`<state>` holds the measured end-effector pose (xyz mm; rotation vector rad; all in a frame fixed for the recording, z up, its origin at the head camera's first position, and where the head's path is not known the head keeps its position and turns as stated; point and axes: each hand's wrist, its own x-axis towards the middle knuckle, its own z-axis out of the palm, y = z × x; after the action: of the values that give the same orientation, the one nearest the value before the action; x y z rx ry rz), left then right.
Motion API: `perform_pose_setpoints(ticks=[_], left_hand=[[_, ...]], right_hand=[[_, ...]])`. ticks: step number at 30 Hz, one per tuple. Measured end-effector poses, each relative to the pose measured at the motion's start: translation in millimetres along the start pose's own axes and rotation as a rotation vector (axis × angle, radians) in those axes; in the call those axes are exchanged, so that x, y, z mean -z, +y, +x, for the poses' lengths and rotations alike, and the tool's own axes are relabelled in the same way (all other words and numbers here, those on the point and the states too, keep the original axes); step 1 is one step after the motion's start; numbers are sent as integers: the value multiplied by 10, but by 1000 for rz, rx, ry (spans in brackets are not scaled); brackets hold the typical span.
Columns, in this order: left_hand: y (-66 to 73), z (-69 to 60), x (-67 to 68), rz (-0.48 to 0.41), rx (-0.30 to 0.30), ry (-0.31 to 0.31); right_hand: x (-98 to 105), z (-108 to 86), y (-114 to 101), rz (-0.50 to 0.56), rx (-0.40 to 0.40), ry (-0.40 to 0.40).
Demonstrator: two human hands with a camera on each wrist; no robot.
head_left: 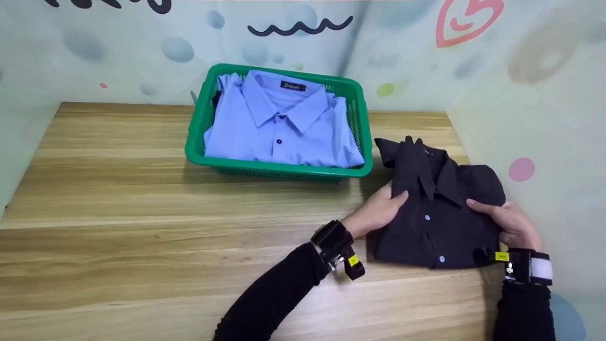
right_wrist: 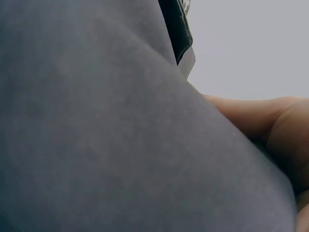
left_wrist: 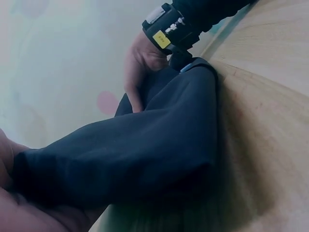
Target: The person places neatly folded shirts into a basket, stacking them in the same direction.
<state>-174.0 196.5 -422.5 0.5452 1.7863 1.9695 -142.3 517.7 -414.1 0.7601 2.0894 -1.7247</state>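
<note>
Both hands hold a folded black shirt at the right of the table in the head view. My left hand grips its left side, thumb on top and fingers hidden beneath the cloth. On the opposite side my right hand grips the edge, its thumb lying on the front. The collar points away from me, and light buttons run down the front. Dark cloth spans the left wrist view between the two hands, its lower edge tilted over the table. Fabric fills most of the right wrist view.
A green plastic basket stands at the back middle of the table, left of the black shirt. Inside it lies a folded light blue shirt. Patterned walls enclose the wooden table at the back and sides.
</note>
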Motion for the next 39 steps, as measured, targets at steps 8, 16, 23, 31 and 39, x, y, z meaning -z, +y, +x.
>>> perform_pose_setpoints(ticks=[8, 16, 23, 31, 39], left_hand=[[42, -19, 21, 77, -38, -10], [125, -32, 87, 124, -100, -3], [208, -34, 136, 92, -99, 24], [243, -30, 138, 98, -100, 18], [312, -81, 175, 96, -103, -8]], right_hand=[[-21, -40, -2, 207, 36, -15], [-41, -42, -16, 459, 193, -66], [-98, -22, -29, 558, 285, -24], [-97, 4, 27, 700, 383, -112], [-127, 34, 37, 798, 449, -227]])
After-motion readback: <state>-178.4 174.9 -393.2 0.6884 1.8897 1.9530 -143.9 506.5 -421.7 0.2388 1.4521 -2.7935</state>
